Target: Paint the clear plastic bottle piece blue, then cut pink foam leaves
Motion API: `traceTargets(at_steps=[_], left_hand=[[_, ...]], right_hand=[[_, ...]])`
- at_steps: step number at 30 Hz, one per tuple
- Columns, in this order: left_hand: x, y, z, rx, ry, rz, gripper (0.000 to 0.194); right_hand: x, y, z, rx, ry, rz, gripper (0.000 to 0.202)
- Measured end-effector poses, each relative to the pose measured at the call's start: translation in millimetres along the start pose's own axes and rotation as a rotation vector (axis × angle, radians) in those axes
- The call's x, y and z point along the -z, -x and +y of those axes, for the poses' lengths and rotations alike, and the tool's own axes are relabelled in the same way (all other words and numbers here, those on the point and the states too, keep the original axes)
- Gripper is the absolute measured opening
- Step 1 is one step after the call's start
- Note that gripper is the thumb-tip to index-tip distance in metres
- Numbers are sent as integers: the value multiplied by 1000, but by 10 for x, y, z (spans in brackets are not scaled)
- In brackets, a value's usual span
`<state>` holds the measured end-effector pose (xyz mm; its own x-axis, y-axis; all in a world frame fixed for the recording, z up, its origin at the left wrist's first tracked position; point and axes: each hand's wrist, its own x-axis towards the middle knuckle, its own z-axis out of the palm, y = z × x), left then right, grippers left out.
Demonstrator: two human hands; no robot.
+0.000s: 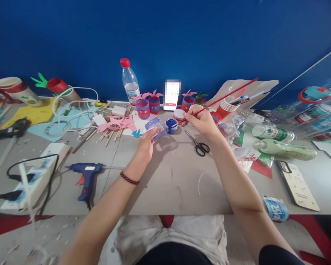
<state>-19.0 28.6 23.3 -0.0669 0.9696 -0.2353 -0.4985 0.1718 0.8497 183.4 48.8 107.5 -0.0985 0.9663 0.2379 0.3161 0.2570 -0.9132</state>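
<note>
My left hand point(145, 146) is closed on a clear plastic piece point(153, 124), cup-like and streaked with blue-violet paint; its full shape is partly hidden by my fingers. A thin red-handled paintbrush point(231, 91) is pinched in my right hand point(202, 122). The brush's bristle end lies over or at a small open jar of blue paint point(171, 129), right of the plastic piece. Behind the jar is a pinkish-white round lid or pot point(178, 114). Black-handled scissors point(200, 148) lie below my right hand.
A blue glue gun point(88, 173) and a white power strip point(41, 173) with cables lie left. Small painted pots point(142, 109), a bottle point(130, 82) and a lit phone point(171, 99) stand along the wall. Plastic bottles point(273, 131) and another phone point(298, 186) lie right.
</note>
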Motion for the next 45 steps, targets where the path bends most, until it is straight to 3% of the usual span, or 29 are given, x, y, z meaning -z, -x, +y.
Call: traceTargets(at_steps=[5, 12, 28, 37, 45], left_hand=[[2, 0, 4, -1, 3, -3, 37], [-13, 6, 17, -8, 5, 2, 38], [-20, 6, 16, -5, 6, -17, 39], [-17, 19, 26, -7, -12, -10, 41], [-22, 19, 31, 7, 19, 2, 43]], right_hand=[[24, 3, -21, 2, -72, 2, 36], [-105, 13, 42, -16, -154, -98, 30], [32, -2, -12, -22, -117, 6, 36], [-209, 81, -7, -58, -132, -174, 35], [-141, 64, -73, -12, -59, -103, 27]])
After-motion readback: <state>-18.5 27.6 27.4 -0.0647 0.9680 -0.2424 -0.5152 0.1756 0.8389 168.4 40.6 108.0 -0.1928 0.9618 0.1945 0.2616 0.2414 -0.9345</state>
